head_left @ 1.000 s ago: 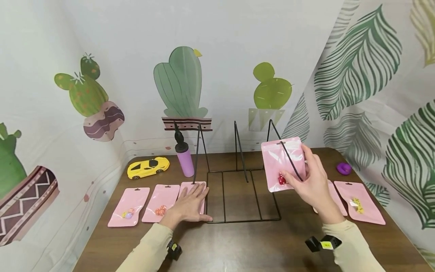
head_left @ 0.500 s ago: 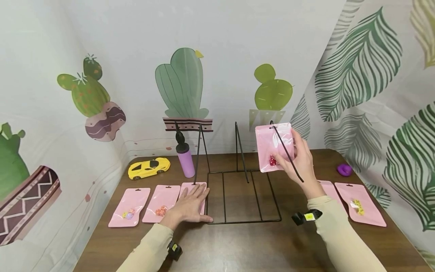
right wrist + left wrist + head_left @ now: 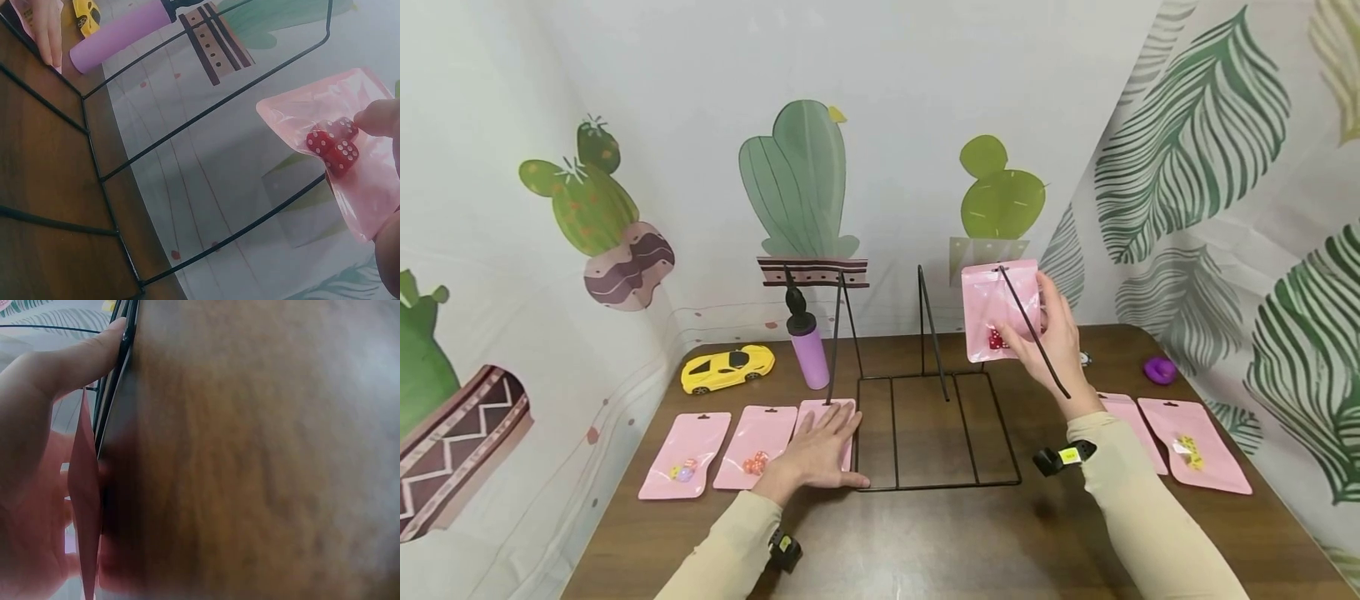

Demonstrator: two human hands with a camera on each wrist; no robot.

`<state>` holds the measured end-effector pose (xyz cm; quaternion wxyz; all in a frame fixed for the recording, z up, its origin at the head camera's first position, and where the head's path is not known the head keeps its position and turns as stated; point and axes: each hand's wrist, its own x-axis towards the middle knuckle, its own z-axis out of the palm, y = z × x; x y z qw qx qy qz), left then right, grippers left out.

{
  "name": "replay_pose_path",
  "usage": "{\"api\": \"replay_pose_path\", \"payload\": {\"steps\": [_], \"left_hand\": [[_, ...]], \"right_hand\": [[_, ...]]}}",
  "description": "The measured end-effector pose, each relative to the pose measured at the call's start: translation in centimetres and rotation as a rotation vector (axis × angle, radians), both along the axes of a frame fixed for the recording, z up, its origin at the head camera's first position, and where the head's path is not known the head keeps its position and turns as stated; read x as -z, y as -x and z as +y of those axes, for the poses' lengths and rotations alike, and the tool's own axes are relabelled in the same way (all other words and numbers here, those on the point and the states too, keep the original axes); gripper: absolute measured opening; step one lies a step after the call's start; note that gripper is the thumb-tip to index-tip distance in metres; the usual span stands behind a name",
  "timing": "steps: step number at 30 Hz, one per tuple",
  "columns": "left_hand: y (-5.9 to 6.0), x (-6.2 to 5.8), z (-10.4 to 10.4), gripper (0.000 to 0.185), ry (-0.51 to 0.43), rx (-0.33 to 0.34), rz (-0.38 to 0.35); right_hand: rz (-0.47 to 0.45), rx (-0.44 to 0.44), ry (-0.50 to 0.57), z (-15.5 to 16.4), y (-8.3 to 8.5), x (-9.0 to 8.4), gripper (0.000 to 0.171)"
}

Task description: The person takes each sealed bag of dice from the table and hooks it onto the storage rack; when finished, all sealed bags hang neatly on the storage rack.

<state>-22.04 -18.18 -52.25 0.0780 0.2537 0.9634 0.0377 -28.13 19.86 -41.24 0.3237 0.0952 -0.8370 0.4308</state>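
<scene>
A black wire rack with several upright prongs stands on the table. At its right prong my right hand pinches a pink zip pouch, thumb on the front. Red dice show through the pouch in the right wrist view. The prong meets the pouch's top hole, then slopes down across its front. My left hand lies flat with fingers spread over another pink pouch at the rack's left side. In the left wrist view its thumb touches the rack's wire.
Two pink pouches, one with pale beads and one with orange pieces, lie left. Two more pouches lie right, near a purple object. A yellow toy car and a purple hand pump stand at back left.
My right hand has moved the dice pouch up and leftward, bringing its hole to the top end of the right prong. My left hand has stayed in place.
</scene>
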Motion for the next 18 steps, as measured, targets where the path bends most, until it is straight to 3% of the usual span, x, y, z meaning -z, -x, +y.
{"api": "replay_pose_path", "payload": {"steps": [7, 12, 18], "left_hand": [[0.1, 0.0, 0.0, 0.116, -0.001, 0.003, 0.004], [0.1, 0.0, -0.1, 0.115, -0.007, 0.004, 0.002], [0.1, 0.0, 0.0, 0.116, 0.003, 0.002, -0.002]], "right_hand": [[-0.001, -0.052, 0.062, 0.4, 0.2, 0.8, 0.09], [-0.049, -0.104, 0.113, 0.9, -0.1, 1.7, 0.086], [-0.08, -0.087, 0.038, 2.1, -0.8, 2.8, 0.086]]}}
